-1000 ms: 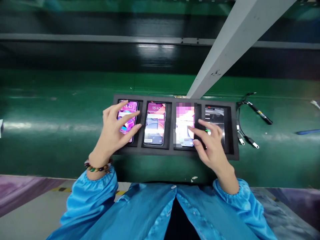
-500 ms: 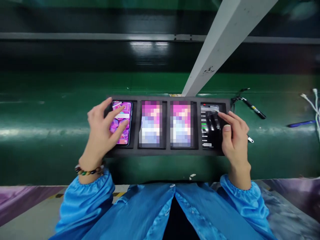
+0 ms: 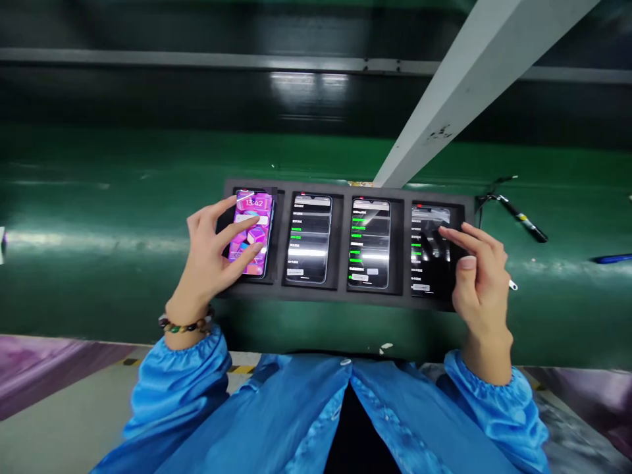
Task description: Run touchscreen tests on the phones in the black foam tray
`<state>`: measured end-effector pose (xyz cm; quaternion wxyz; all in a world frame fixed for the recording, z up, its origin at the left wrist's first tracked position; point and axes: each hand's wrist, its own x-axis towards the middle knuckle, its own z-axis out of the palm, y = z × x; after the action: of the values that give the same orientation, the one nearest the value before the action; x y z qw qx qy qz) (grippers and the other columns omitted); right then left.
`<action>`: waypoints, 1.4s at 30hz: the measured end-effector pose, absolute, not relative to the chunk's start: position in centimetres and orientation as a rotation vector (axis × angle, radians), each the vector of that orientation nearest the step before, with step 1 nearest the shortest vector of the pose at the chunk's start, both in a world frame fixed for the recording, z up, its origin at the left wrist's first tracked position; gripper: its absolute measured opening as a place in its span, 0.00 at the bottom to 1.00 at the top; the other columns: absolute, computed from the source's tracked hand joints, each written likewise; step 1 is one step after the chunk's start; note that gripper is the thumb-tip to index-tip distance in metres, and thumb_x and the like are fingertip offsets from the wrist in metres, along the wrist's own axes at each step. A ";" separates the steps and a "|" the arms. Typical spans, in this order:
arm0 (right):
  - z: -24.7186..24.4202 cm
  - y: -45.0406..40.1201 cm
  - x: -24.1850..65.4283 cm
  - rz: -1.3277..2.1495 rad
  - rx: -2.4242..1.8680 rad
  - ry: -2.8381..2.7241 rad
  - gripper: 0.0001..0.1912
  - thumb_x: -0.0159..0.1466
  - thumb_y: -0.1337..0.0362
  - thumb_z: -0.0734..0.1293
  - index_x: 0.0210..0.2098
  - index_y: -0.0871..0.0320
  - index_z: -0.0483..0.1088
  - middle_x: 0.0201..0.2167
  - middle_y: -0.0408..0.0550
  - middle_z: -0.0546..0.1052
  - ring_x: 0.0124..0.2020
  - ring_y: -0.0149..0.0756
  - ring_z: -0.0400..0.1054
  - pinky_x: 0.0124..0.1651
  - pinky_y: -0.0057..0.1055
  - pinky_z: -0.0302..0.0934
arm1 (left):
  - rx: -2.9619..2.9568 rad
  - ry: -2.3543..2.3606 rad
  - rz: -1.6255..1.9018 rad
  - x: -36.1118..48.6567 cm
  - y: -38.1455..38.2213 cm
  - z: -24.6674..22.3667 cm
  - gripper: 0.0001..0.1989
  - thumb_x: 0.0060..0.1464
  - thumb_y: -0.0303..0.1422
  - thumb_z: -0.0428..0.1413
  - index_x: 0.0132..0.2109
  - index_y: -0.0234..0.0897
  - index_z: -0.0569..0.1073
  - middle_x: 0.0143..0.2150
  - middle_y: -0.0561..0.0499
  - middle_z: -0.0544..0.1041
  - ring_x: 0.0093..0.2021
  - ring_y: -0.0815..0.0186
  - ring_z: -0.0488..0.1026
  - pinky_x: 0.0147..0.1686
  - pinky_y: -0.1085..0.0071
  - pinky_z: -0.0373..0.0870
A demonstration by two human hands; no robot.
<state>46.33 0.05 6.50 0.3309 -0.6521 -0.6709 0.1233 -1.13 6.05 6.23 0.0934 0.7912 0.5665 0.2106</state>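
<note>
A dark foam tray (image 3: 344, 297) holds several smartphones face up in a row of recesses. Over the leftmost smartphone (image 3: 251, 257), whose pink and purple screen shows 13:42, my left hand (image 3: 210, 253) has its fingers spread; whether they touch it I cannot tell. Dark lists with some green lines fill the second smartphone (image 3: 309, 230) and the third smartphone (image 3: 369, 230). My right hand (image 3: 481, 280) is open at the tray's right end, its index fingertip at the screen of the rightmost smartphone (image 3: 424, 257), which also shows a dark list. That hand covers part of the tray's right edge.
The tray lies on a green worktop (image 3: 123, 217) near its front edge. A white post (image 3: 444, 112) slants up behind it. To the right are a black pen-like tool (image 3: 523, 219) with a cord and a blue pen (image 3: 612, 259). A small white scrap (image 3: 386, 346) lies in front.
The two middle screens, formerly blurred pink and white blocks, now show dark lists. My right index fingertip has come slightly further over its screen. The whole view has shifted and tilted slightly.
</note>
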 end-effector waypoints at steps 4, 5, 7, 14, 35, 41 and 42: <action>6.1 -0.2 47.0 0.335 -1.709 -1.766 0.23 0.82 0.52 0.57 0.66 0.47 0.76 0.62 0.52 0.83 0.74 0.54 0.68 0.77 0.65 0.57 | 2.328 1.703 0.646 -1.8 6.1 5.8 0.20 0.71 0.47 0.61 0.64 0.48 0.80 0.78 0.41 0.68 0.75 0.39 0.65 0.73 0.34 0.61; 6.0 -0.2 47.2 0.332 -1.713 -1.757 0.23 0.82 0.52 0.56 0.66 0.48 0.77 0.62 0.52 0.83 0.74 0.55 0.68 0.76 0.66 0.57 | 2.330 1.698 0.648 -2.0 6.1 5.6 0.20 0.71 0.46 0.61 0.64 0.48 0.80 0.78 0.40 0.67 0.75 0.39 0.65 0.73 0.33 0.61; 5.8 -0.2 47.5 0.337 -1.713 -1.756 0.23 0.82 0.53 0.56 0.66 0.48 0.76 0.62 0.52 0.84 0.74 0.56 0.68 0.76 0.67 0.58 | 2.340 1.677 0.658 -2.2 6.0 5.5 0.20 0.71 0.45 0.61 0.66 0.49 0.79 0.78 0.40 0.67 0.75 0.39 0.66 0.72 0.32 0.62; 5.6 -0.2 47.9 0.367 -1.686 -1.794 0.23 0.82 0.52 0.57 0.67 0.48 0.76 0.62 0.51 0.84 0.74 0.56 0.68 0.76 0.67 0.58 | 2.261 1.739 0.688 -2.1 5.7 5.6 0.19 0.73 0.48 0.59 0.63 0.48 0.82 0.78 0.47 0.68 0.75 0.40 0.65 0.73 0.31 0.63; 6.2 -0.3 42.1 0.565 -1.468 -2.075 0.18 0.80 0.55 0.61 0.60 0.44 0.80 0.56 0.43 0.87 0.67 0.49 0.75 0.76 0.58 0.57 | 2.599 1.241 0.745 4.5 5.1 6.0 0.14 0.63 0.40 0.69 0.55 0.51 0.84 0.47 0.51 0.88 0.55 0.51 0.84 0.69 0.42 0.63; 6.3 -0.5 43.0 0.621 -1.386 -2.036 0.20 0.81 0.52 0.59 0.53 0.45 0.84 0.51 0.43 0.89 0.62 0.48 0.78 0.76 0.59 0.58 | 2.596 1.124 0.822 4.3 4.8 6.3 0.08 0.61 0.36 0.69 0.47 0.50 0.84 0.42 0.53 0.88 0.47 0.54 0.85 0.64 0.46 0.69; 6.4 -0.5 43.5 0.591 -1.392 -1.996 0.20 0.81 0.52 0.59 0.54 0.45 0.84 0.51 0.44 0.88 0.62 0.48 0.78 0.75 0.59 0.59 | 2.583 1.148 0.829 4.3 4.8 6.4 0.08 0.61 0.36 0.69 0.48 0.51 0.85 0.43 0.53 0.88 0.48 0.54 0.85 0.63 0.46 0.69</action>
<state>43.48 -0.52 6.38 0.3131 -0.5280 -0.7570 0.2241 4.32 4.79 6.38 0.0979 0.8727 0.3878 0.2801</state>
